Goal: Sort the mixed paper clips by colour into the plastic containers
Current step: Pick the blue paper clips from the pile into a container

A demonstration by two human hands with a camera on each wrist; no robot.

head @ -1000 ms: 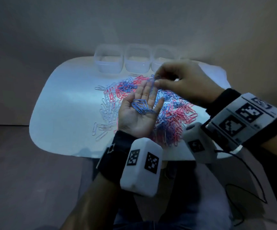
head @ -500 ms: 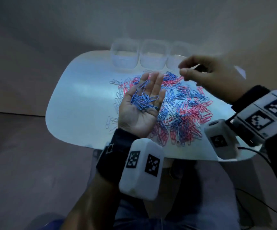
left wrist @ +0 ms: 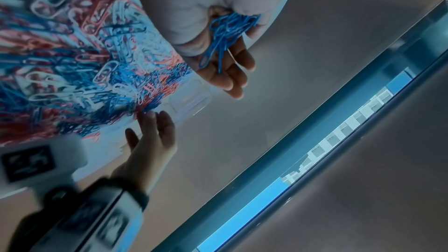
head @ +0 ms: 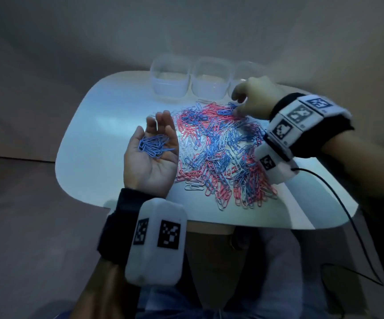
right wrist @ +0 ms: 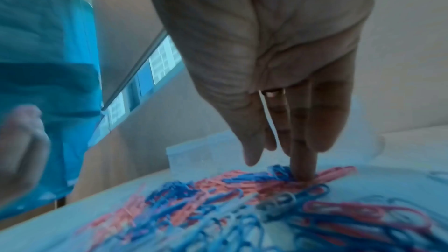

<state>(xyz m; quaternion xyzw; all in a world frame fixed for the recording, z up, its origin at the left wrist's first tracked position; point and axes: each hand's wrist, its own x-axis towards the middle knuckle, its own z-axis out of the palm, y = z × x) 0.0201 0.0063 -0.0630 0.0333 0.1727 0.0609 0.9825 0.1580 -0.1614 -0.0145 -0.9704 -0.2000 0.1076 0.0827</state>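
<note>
Head view: an upturned left hand (head: 150,157) cups loose blue wire paper clips (head: 154,145) on flat fingers; the right hand (head: 254,97), fingers extended, touches the mixed red, blue and white paper-clip pile (head: 221,153).

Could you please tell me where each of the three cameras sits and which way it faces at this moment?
Head: worn on the head, looking down at the table; shows both forearms, left hand and right hand.
Left wrist: looks along the upturned palm at the blue clips lying in it; right hand's fingers beyond.
Right wrist: looks down the fingers touching the mixed pile.
Shared: all views show the pile and a clear container.
</note>
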